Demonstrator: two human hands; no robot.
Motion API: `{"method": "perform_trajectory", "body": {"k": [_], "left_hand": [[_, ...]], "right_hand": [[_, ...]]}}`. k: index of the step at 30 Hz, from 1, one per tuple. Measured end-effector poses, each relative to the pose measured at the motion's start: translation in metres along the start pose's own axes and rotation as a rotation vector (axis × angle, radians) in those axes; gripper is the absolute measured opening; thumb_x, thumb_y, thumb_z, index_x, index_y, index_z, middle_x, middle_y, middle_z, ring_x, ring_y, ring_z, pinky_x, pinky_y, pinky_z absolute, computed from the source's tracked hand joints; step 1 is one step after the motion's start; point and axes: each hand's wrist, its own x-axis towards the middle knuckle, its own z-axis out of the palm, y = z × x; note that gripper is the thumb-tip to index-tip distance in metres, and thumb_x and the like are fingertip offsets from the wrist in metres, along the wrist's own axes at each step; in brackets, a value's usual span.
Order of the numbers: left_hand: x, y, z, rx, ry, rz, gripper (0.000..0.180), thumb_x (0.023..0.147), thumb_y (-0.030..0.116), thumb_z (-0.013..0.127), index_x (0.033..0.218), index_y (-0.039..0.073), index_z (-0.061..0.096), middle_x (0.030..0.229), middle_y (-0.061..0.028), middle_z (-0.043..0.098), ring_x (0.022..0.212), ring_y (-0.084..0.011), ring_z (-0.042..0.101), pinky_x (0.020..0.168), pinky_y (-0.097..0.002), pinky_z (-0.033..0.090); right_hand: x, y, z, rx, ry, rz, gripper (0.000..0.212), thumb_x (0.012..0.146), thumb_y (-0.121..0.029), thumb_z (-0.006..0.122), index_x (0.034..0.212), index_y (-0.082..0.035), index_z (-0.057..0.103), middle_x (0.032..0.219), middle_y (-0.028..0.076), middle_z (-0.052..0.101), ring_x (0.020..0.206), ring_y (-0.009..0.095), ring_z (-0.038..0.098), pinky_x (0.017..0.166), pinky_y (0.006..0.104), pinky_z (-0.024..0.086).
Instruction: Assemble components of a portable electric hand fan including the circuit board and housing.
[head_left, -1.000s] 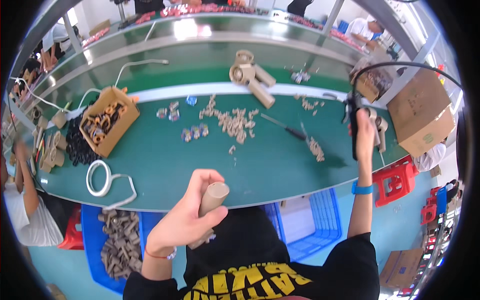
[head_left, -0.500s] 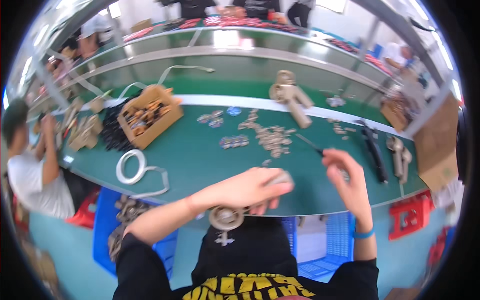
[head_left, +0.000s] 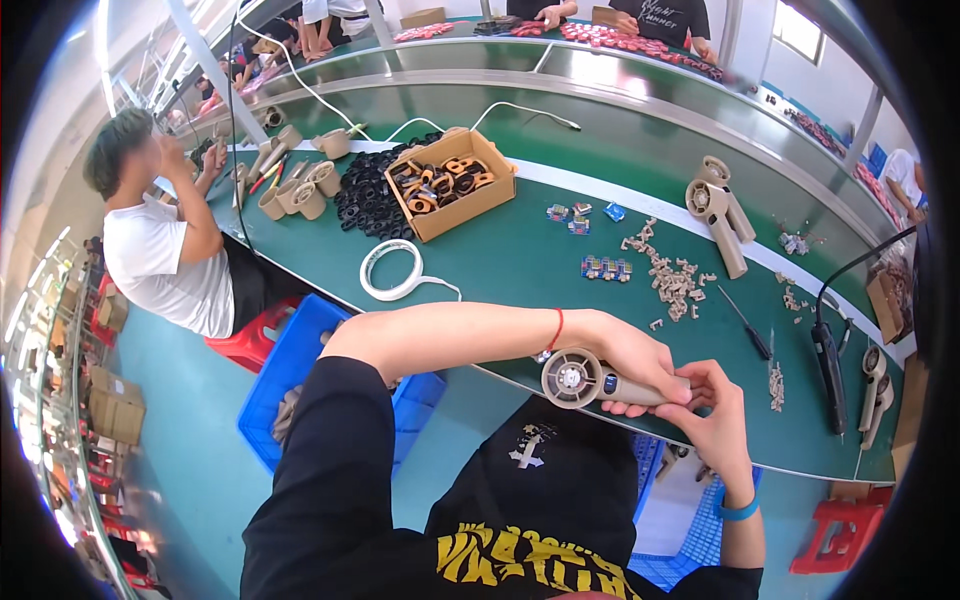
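A beige handheld fan (head_left: 572,378) with a round grilled head lies sideways over the table's front edge, its handle pointing right. My left hand (head_left: 632,358) is wrapped round the handle, fingers beneath and thumb side on top. At the handle's tip my right hand (head_left: 712,402) is closed, thumb and fingers pressed on the end; whether a small part sits between them is hidden. Beyond my right hand a screwdriver (head_left: 757,340) lies on the green table, beside a small pile of beige parts (head_left: 777,385). More small beige parts (head_left: 675,285) are scattered ahead of my hands.
A cardboard box (head_left: 460,210) of orange-black parts stands by black rings (head_left: 365,195). Nearby lie a white tape roll (head_left: 364,272) and circuit boards (head_left: 606,268). On the right are a corded black tool (head_left: 828,375) and more fans (head_left: 873,400). A co-worker (head_left: 165,250) sits left; blue crates (head_left: 265,400) stand below.
My right hand has left the screwdriver, which now lies on the table, and joined the left at the fan's handle. The view has swung, so the scene sits further right.
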Motion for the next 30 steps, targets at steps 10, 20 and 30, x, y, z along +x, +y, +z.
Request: {"method": "perform_trajectory", "body": {"k": [10, 20, 30], "left_hand": [[0.008, -0.002, -0.012, -0.048, -0.071, -0.057, 0.054, 0.098, 0.052, 0.049, 0.085, 0.000, 0.056, 0.064, -0.0068, 0.058, 0.049, -0.0147, 0.058, 0.044, -0.0272, 0.050], [-0.004, 0.000, -0.019, -0.010, -0.016, -0.147, 0.058, 0.098, 0.056, 0.046, 0.103, 0.000, 0.057, 0.077, -0.0103, 0.065, 0.058, -0.0163, 0.063, 0.052, -0.0278, 0.053], [-0.075, -0.025, 0.044, 1.000, 0.822, 0.138, 0.062, 0.068, 0.019, 0.083, 0.122, 0.006, 0.055, 0.112, -0.0096, 0.059, 0.104, -0.0304, 0.054, 0.087, -0.0384, 0.047]], "right_hand": [[0.003, 0.029, 0.002, 0.207, -0.006, 0.067, 0.042, 0.070, 0.003, 0.081, 0.105, 0.000, 0.058, 0.095, 0.007, 0.067, 0.089, 0.014, 0.066, 0.080, 0.0266, 0.053], [0.008, 0.035, -0.002, 0.226, -0.032, 0.100, 0.043, 0.072, -0.002, 0.082, 0.108, 0.000, 0.059, 0.093, 0.003, 0.067, 0.087, 0.009, 0.065, 0.074, 0.0214, 0.049], [-0.006, 0.032, -0.010, -0.039, 0.000, -0.004, 0.051, 0.065, -0.016, 0.090, 0.105, 0.000, 0.063, 0.090, 0.002, 0.066, 0.077, 0.006, 0.059, 0.062, 0.0204, 0.044]]}}
